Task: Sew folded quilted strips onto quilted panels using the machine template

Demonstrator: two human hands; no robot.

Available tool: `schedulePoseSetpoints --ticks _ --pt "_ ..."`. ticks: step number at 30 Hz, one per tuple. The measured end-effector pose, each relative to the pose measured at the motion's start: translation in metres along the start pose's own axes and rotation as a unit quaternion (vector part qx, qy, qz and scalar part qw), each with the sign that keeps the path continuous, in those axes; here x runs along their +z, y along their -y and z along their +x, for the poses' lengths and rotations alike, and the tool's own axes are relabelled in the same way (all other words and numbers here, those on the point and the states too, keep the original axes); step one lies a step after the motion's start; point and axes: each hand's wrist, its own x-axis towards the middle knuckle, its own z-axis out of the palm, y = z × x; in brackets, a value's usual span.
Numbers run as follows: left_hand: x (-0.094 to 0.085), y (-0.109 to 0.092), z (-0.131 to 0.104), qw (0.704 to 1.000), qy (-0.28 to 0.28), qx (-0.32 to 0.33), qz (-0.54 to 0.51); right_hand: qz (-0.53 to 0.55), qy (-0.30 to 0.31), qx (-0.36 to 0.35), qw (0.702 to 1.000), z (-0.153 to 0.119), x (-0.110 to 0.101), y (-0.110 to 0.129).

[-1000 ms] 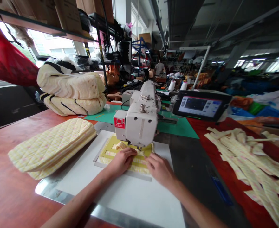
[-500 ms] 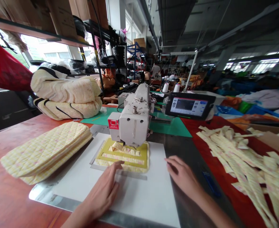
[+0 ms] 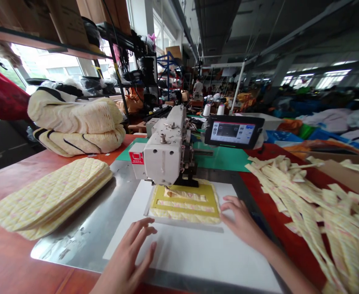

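Observation:
Under the head of a white sewing machine lies a quilted yellow fabric piece, covered by an olive-yellow slotted template. A fabric strip shows through the upper slot, partly raised. Both rest on a white sheet. My left hand hovers over the sheet at the near left of the fabric, fingers spread and holding nothing. Close to the fabric's right edge is my right hand, fingers apart and curved; whether it touches the edge is unclear.
Stacked quilted pieces lie on the left of the table, with bundled cream fabric behind. Loose yellow strips cover the right side. A control screen and thread cones stand beyond the machine.
The white sheet, template and fabric have shifted right relative to the machine head. My left hand has come away from the template with fingers spreading; my right hand is now nearer the fabric's edge.

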Motion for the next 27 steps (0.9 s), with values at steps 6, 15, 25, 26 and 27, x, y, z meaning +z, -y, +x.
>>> schedulePoseSetpoints --ticks 6,15,25,26,27 --pt "0.009 -0.003 0.001 1.000 -0.014 0.011 0.001 -0.001 0.037 0.023 0.999 -0.010 -0.011 -0.007" --pt "0.014 -0.013 0.012 0.996 -0.045 0.063 0.038 -0.080 -0.035 -0.037 0.995 -0.005 -0.016 -0.011" --pt "0.019 -0.033 0.017 0.998 -0.029 0.050 -0.031 -0.008 -0.112 0.065 0.992 0.019 -0.173 -0.004" --pt "0.025 -0.044 0.023 0.997 -0.030 0.054 -0.052 0.052 -0.073 0.041 0.995 0.025 -0.167 0.031" --pt "0.031 -0.054 0.029 0.995 -0.037 0.057 -0.073 0.103 -0.044 0.016 0.994 0.029 -0.156 0.069"
